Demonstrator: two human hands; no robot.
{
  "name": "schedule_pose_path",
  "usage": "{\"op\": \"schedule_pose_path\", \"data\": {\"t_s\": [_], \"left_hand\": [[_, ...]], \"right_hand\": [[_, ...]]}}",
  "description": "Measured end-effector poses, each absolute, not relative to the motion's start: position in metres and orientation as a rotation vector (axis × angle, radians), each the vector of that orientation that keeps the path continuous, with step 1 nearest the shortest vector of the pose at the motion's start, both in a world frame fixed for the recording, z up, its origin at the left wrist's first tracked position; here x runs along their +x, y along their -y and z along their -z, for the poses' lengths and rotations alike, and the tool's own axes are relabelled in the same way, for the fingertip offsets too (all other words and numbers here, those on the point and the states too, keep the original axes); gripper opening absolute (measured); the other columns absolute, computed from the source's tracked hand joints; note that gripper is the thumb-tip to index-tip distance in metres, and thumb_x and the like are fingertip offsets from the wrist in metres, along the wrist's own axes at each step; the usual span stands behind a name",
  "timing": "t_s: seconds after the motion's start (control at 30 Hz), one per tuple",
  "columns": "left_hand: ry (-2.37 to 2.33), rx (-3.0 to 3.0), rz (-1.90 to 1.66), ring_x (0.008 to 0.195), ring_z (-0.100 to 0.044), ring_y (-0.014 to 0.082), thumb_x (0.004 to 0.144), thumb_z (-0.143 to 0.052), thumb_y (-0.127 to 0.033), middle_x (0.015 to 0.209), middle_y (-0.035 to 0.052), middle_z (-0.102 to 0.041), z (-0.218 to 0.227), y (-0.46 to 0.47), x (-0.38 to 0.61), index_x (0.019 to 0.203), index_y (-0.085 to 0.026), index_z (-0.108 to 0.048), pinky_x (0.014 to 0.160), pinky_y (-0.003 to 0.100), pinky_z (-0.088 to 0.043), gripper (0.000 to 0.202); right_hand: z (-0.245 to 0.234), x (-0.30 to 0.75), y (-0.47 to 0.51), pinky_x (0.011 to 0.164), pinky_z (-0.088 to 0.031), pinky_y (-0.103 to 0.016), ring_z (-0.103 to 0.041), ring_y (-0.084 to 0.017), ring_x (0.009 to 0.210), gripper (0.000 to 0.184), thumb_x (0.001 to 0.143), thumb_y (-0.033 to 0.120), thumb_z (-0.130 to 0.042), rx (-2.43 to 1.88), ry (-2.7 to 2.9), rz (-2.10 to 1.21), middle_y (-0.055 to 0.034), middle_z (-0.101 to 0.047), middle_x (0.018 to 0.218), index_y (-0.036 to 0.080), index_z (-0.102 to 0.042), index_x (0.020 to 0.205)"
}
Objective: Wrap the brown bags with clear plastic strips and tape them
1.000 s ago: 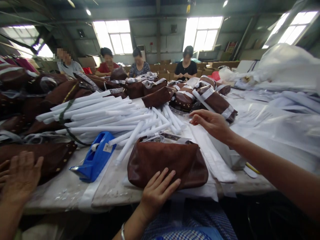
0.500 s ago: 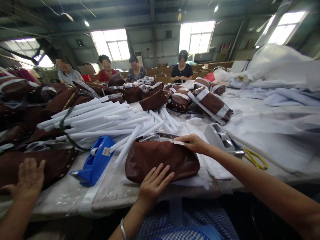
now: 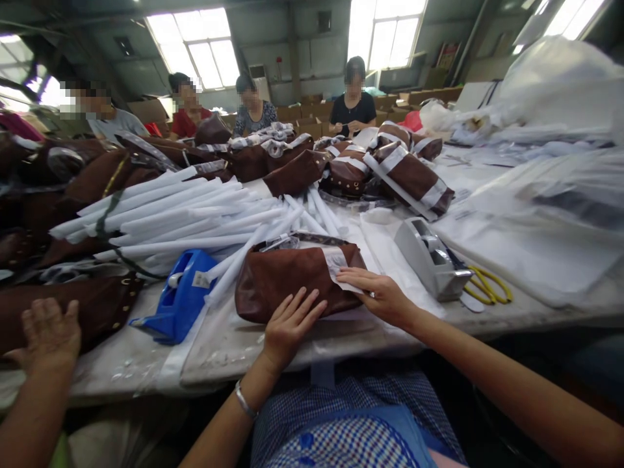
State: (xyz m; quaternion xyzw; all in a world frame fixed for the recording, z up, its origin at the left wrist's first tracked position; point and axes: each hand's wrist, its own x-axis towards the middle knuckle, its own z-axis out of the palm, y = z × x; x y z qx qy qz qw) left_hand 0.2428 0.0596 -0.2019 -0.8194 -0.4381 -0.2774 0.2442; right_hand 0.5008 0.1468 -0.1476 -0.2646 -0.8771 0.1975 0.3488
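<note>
A brown handbag [image 3: 277, 286] lies on the table in front of me, with a clear-wrapped strap along its top. My left hand [image 3: 287, 330] rests on the bag's lower front, fingers stretched out and apart. A white strip [image 3: 335, 260] runs from the bag's top edge down its front at the right side. My right hand [image 3: 387, 298] has its fingers on the lower end of this strip, holding it against the bag; the thumb is mostly hidden.
Left of the bag stands a blue tape dispenser [image 3: 178, 296]; to the right are a grey dispenser [image 3: 431, 260] and yellow-handled scissors [image 3: 489, 286]. White paper rolls [image 3: 190, 214] and more brown bags lie behind. A co-worker's hand [image 3: 51, 335] rests on another bag [image 3: 97, 309].
My right hand has moved down from the bag's top edge onto its front, bringing the white strip down over it. My left hand stays on the bag. The camera has tilted downward.
</note>
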Motion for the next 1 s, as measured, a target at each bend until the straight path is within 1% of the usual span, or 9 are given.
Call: {"op": "schedule_pose_path", "data": {"t_s": [0.1,0.17,0.3,0.37,0.5,0.67,0.8,0.93,1.0], "left_hand": [[1.2,-2.243,0.771,0.137,-0.05,0.0222,0.099,-0.049,-0.012,0.142,0.0005,-0.058,0.201,-0.059,0.243,0.142,-0.029,-0.051,0.109,0.038,-0.048,0.046],[1.207,-2.242,0.764,0.137,-0.05,0.0224,0.099,-0.049,-0.013,0.143,0.0004,-0.058,0.201,-0.059,0.244,0.142,-0.029,-0.052,0.109,0.038,-0.047,0.046],[1.213,-2.241,0.723,0.137,-0.049,0.0223,0.099,-0.05,-0.014,0.143,0.0003,-0.057,0.204,-0.059,0.245,0.143,-0.028,-0.051,0.11,0.038,-0.046,0.046],[1.219,-2.248,0.695,0.138,-0.049,0.0223,0.1,-0.049,-0.013,0.144,0.0003,-0.056,0.203,-0.058,0.246,0.143,-0.028,-0.051,0.111,0.038,-0.045,0.046],[1.225,-2.246,0.634,0.139,-0.048,0.0239,0.1,-0.047,-0.013,0.146,0.0021,-0.054,0.197,-0.057,0.25,0.143,-0.025,-0.052,0.112,0.04,-0.043,0.045],[1.185,-2.282,0.567,0.14,-0.046,0.025,0.101,-0.043,-0.012,0.148,0.0065,-0.052,0.192,-0.057,0.254,0.144,-0.02,-0.05,0.115,0.043,-0.039,0.044],[1.184,-2.301,0.523,0.139,-0.048,0.025,0.099,-0.044,-0.01,0.149,0.0088,-0.051,0.191,-0.059,0.257,0.145,-0.019,-0.049,0.115,0.044,-0.039,0.047],[1.152,-2.341,0.519,0.136,-0.051,0.0265,0.097,-0.049,-0.014,0.146,0.0113,-0.055,0.189,-0.063,0.264,0.139,-0.017,-0.054,0.115,0.046,-0.039,0.042],[1.13,-2.369,0.56,0.131,-0.054,0.0252,0.097,-0.053,-0.017,0.141,0.0113,-0.06,0.187,-0.065,0.267,0.133,-0.016,-0.058,0.115,0.045,-0.04,0.037]], "right_hand": [[0.15,0.494,-0.141,0.112,-0.049,-0.042,-0.061,-0.023,0.125,0.04,0.092,0.01,-0.053,-0.767,2.244,-0.482,-0.0022,-0.071,0.125,0.026,-0.069,0.124],[0.157,0.49,-0.137,0.113,-0.048,-0.044,-0.06,-0.023,0.127,0.041,0.092,0.009,-0.052,-0.789,2.206,-0.441,-0.0033,-0.07,0.126,0.025,-0.068,0.125],[0.18,0.487,-0.13,0.117,-0.041,-0.05,-0.05,-0.023,0.136,0.058,0.084,0.0,-0.044,-0.689,2.186,-0.293,-0.0068,-0.062,0.138,0.022,-0.061,0.135],[0.188,0.488,-0.13,0.117,-0.039,-0.05,-0.047,-0.022,0.139,0.064,0.082,-0.001,-0.042,-0.655,2.201,-0.257,-0.0069,-0.059,0.141,0.022,-0.057,0.139],[0.194,0.49,-0.131,0.117,-0.04,-0.048,-0.046,-0.021,0.139,0.062,0.085,0.0,-0.042,-0.645,2.185,-0.237,-0.0068,-0.06,0.141,0.023,-0.055,0.141],[0.196,0.49,-0.133,0.116,-0.04,-0.048,-0.047,-0.021,0.139,0.062,0.084,0.001,-0.043,-0.633,2.167,-0.239,-0.0066,-0.06,0.14,0.024,-0.056,0.14],[0.197,0.49,-0.133,0.116,-0.041,-0.048,-0.047,-0.021,0.138,0.059,0.086,0.002,-0.043,-0.631,2.156,-0.236,-0.0075,-0.06,0.14,0.023,-0.057,0.139],[0.198,0.489,-0.133,0.115,-0.041,-0.048,-0.049,-0.021,0.138,0.055,0.089,0.004,-0.044,-0.623,2.148,-0.228,-0.0072,-0.06,0.14,0.024,-0.057,0.139],[0.199,0.489,-0.133,0.115,-0.042,-0.047,-0.049,-0.021,0.137,0.055,0.089,0.005,-0.044,-0.624,2.139,-0.218,-0.007,-0.061,0.139,0.023,-0.058,0.138]]}}
